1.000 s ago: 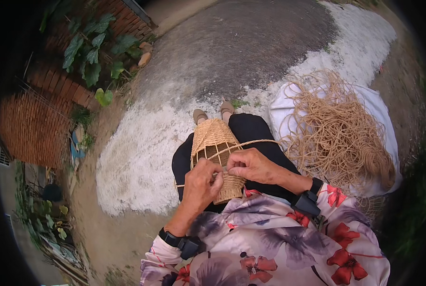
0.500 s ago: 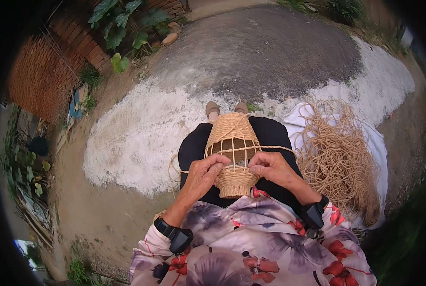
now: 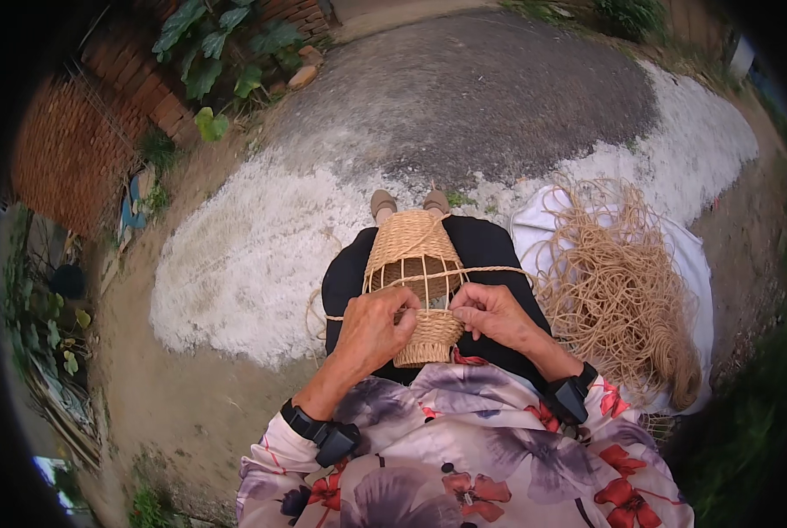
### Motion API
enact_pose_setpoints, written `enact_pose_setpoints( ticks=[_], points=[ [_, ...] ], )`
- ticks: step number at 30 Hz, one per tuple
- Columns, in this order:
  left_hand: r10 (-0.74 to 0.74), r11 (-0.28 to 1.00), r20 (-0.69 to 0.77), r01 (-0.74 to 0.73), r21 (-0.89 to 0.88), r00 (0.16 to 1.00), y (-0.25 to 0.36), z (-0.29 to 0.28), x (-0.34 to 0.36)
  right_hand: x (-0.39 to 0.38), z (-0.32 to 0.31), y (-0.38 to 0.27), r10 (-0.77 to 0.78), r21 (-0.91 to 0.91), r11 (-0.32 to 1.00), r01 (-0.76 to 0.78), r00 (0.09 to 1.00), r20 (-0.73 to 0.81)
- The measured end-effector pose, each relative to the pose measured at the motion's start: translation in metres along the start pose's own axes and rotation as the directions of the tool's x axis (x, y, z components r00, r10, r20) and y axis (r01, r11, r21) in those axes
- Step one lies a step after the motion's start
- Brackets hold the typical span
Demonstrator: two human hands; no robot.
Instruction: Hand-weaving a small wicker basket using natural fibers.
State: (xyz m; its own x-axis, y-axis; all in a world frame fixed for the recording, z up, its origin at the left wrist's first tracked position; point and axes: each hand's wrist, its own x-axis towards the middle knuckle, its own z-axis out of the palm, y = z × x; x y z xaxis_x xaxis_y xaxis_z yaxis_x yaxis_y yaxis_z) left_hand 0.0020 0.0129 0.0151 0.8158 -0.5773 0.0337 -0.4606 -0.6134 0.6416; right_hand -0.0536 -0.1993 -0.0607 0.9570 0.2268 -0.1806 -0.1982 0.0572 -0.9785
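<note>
Wicker basket (image 3: 413,264) on lap, left hand (image 3: 371,330) and right hand (image 3: 490,312) pinching its weave strand (image 3: 490,270), cord pile (image 3: 618,286) at right

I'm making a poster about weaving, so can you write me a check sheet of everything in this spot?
Surface: black-trousered lap, above grey and white gravel ground.
Job's things: half-woven tan wicker basket with bare upright ribs lying on the lap; one tan strand runs right.
Clutter: tangled heap of tan cord on white cloth.
Grippers: left hand and right hand pinch at the weave, black wrist bands on both.
Cables: nothing seen.
Surroundings: red brick wall, green leafy plants.
</note>
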Motion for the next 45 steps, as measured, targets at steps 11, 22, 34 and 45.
enact_pose_setpoints(
  ticks=[11, 22, 34, 45],
  points=[
    [-0.252, 0.93, -0.205, 0.178, -0.322, 0.946, -0.047, -0.02, -0.019, -0.001, -0.009, 0.005, -0.004, -0.07, 0.998, 0.005, 1.0, 0.007],
    [-0.226, 0.97, -0.318, 0.183, -0.161, 0.921, -0.047, -0.004, -0.032, -0.003, -0.006, 0.001, 0.033, -0.007, 0.999, -0.033, 0.999, -0.01],
    [-0.27, 0.946, -0.157, 0.231, -0.226, 0.95, -0.068, 0.005, -0.051, -0.003, -0.004, -0.003, 0.011, 0.005, 1.0, -0.011, 1.0, -0.011],
    [-0.166, 0.985, -0.327, 0.173, -0.01, 0.93, -0.051, 0.002, -0.052, -0.004, -0.007, 0.006, 0.013, -0.04, 0.999, -0.013, 1.0, -0.017]
  ],
)
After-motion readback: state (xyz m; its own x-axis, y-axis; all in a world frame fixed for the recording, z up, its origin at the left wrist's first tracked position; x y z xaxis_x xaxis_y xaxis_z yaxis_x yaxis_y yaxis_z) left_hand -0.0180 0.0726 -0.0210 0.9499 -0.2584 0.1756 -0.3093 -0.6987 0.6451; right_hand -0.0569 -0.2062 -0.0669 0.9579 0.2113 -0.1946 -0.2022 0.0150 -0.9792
